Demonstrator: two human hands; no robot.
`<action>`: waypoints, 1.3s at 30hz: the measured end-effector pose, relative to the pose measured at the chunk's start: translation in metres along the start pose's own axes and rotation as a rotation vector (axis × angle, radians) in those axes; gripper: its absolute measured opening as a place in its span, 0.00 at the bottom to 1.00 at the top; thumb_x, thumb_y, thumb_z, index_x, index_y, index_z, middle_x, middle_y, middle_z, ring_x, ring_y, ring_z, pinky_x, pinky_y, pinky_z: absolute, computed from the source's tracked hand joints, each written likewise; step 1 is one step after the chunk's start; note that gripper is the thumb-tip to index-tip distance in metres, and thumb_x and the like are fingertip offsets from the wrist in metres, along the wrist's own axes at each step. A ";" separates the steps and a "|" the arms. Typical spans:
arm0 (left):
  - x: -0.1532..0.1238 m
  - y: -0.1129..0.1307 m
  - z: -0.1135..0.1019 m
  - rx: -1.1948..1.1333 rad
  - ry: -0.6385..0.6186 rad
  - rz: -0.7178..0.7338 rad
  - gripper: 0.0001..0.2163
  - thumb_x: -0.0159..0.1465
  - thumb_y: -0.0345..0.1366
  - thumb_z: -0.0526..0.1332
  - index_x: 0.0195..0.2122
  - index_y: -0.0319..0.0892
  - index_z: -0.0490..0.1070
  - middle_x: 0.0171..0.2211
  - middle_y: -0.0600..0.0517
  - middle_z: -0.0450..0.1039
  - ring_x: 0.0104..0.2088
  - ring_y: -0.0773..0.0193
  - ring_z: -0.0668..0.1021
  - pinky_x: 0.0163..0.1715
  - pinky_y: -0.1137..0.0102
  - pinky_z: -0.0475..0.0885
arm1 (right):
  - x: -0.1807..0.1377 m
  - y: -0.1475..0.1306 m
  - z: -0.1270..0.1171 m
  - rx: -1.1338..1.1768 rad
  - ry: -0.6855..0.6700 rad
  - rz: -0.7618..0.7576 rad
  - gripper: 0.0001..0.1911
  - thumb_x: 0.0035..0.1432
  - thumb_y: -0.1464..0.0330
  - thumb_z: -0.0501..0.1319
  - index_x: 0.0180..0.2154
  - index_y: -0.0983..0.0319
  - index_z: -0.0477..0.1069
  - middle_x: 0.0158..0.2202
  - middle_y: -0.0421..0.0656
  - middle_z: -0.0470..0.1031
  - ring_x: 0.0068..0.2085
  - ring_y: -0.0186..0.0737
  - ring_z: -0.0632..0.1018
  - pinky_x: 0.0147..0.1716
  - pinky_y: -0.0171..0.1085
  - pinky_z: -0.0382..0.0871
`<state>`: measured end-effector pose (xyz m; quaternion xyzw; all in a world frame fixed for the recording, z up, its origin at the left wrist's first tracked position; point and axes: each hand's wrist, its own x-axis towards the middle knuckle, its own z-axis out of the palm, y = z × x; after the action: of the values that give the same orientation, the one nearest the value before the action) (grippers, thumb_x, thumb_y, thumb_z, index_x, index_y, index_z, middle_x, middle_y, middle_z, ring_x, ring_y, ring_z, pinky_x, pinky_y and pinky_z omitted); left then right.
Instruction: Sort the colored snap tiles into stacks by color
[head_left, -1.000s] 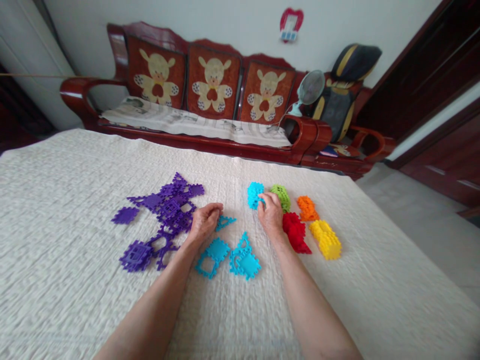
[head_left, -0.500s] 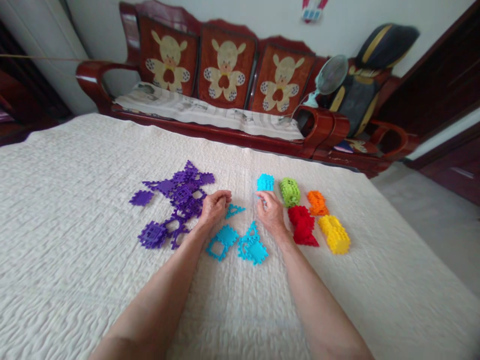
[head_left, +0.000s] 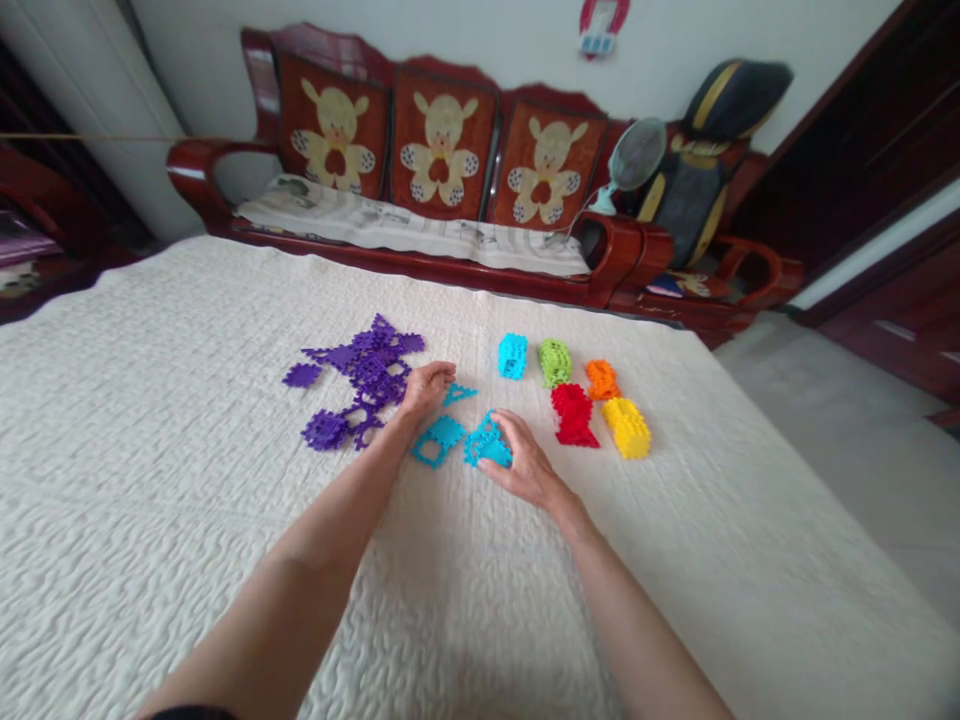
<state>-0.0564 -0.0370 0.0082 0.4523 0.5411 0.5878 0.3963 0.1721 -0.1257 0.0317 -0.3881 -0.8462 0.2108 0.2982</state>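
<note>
The right hand (head_left: pixel 521 462) lies on the joined blue pieces (head_left: pixel 484 448) mid-way across the quilted cover (head_left: pixel 150 400), its grip a loose pinch: fingers on top, thumb at the near edge. The left hand (head_left: pixel 426 388), curled into a loose fist, rests farther back between the purple pile (head_left: pixel 360 380) and a small blue triangle (head_left: pixel 458 394).

A home living room. A carved red wooden sofa (head_left: pixel 196 165) with cartoon-animal cushions (head_left: pixel 441 150) stands along the wall at 12 o'clock. A small fan (head_left: pixel 634 158) is at 1 o'clock and a dark wooden door (head_left: pixel 862 130) at 2 o'clock. Bright plastic toy tiles (head_left: pixel 439 440) lie on a quilted cream cover (head_left: pixel 150 450).
</note>
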 end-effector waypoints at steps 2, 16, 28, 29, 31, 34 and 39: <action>0.001 0.006 -0.003 0.047 -0.006 -0.022 0.11 0.54 0.35 0.56 0.34 0.37 0.76 0.28 0.50 0.77 0.32 0.63 0.79 0.37 0.68 0.75 | -0.005 -0.002 0.007 -0.041 0.022 0.007 0.39 0.51 0.62 0.64 0.62 0.62 0.54 0.62 0.55 0.60 0.63 0.52 0.63 0.60 0.53 0.61; -0.085 0.010 -0.009 0.748 -0.184 0.464 0.17 0.57 0.25 0.52 0.46 0.38 0.72 0.44 0.42 0.76 0.49 0.56 0.75 0.56 0.59 0.67 | -0.010 -0.009 0.025 -0.203 0.268 0.025 0.32 0.50 0.63 0.64 0.56 0.66 0.62 0.51 0.56 0.72 0.52 0.53 0.72 0.53 0.52 0.65; -0.120 0.015 -0.012 0.499 0.011 0.258 0.16 0.58 0.32 0.56 0.46 0.41 0.74 0.41 0.47 0.78 0.45 0.56 0.78 0.50 0.60 0.72 | -0.011 -0.002 0.024 -0.105 0.372 -0.024 0.30 0.48 0.66 0.62 0.54 0.63 0.64 0.54 0.54 0.69 0.56 0.51 0.69 0.56 0.50 0.63; -0.122 0.014 -0.015 0.522 0.029 0.280 0.16 0.58 0.31 0.55 0.45 0.41 0.75 0.42 0.47 0.78 0.46 0.56 0.78 0.51 0.61 0.71 | -0.011 -0.003 0.024 -0.126 0.391 -0.007 0.30 0.47 0.66 0.62 0.54 0.63 0.64 0.54 0.54 0.69 0.56 0.51 0.68 0.56 0.50 0.63; -0.124 0.013 -0.019 0.565 0.054 0.317 0.15 0.57 0.30 0.54 0.43 0.40 0.74 0.44 0.46 0.78 0.47 0.57 0.77 0.51 0.61 0.71 | -0.012 -0.005 0.024 -0.173 0.397 0.044 0.31 0.46 0.66 0.62 0.54 0.63 0.65 0.51 0.53 0.70 0.54 0.52 0.70 0.55 0.50 0.63; -0.127 0.013 -0.018 0.618 0.039 0.363 0.14 0.58 0.29 0.52 0.42 0.39 0.74 0.42 0.45 0.78 0.46 0.57 0.78 0.51 0.62 0.71 | -0.013 -0.006 0.025 -0.237 0.352 0.107 0.28 0.47 0.66 0.61 0.52 0.65 0.67 0.47 0.53 0.72 0.50 0.52 0.72 0.52 0.50 0.65; -0.129 0.016 -0.015 0.657 -0.006 0.401 0.13 0.57 0.28 0.52 0.38 0.40 0.74 0.39 0.45 0.77 0.43 0.58 0.78 0.49 0.62 0.71 | -0.014 0.001 0.026 -0.141 0.381 0.144 0.19 0.57 0.62 0.55 0.47 0.64 0.71 0.44 0.52 0.77 0.47 0.48 0.75 0.50 0.44 0.66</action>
<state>-0.0342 -0.1661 0.0112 0.6536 0.6006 0.4474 0.1089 0.1624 -0.1392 0.0078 -0.5001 -0.7575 0.0947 0.4089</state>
